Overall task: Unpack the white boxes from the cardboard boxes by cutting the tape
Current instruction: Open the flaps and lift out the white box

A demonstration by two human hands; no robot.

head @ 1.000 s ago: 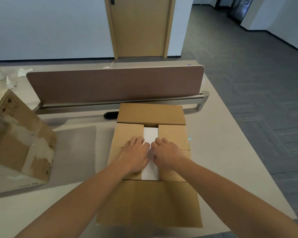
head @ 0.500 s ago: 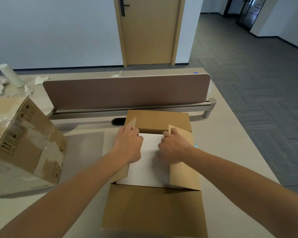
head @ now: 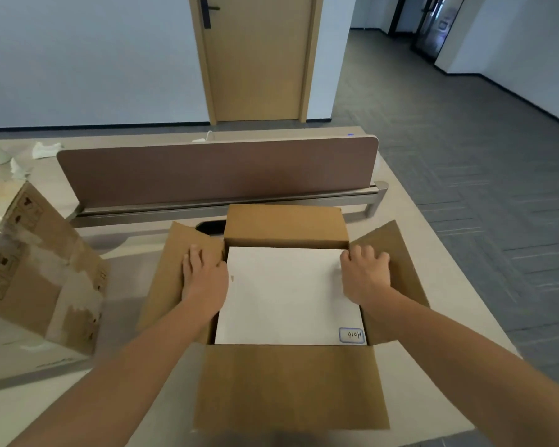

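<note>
Left hand (head: 204, 279), right hand (head: 365, 275) pressing splayed side flaps (head: 168, 272), white box (head: 288, 295) between

Left cardboard box (head: 29, 269), partly off-frame

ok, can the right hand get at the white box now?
Probably yes: the cardboard box has its flaps folded open, the white box lies bare on top, and the right hand rests on the right flap beside it. The snug fit may hinder gripping its sides.
</note>
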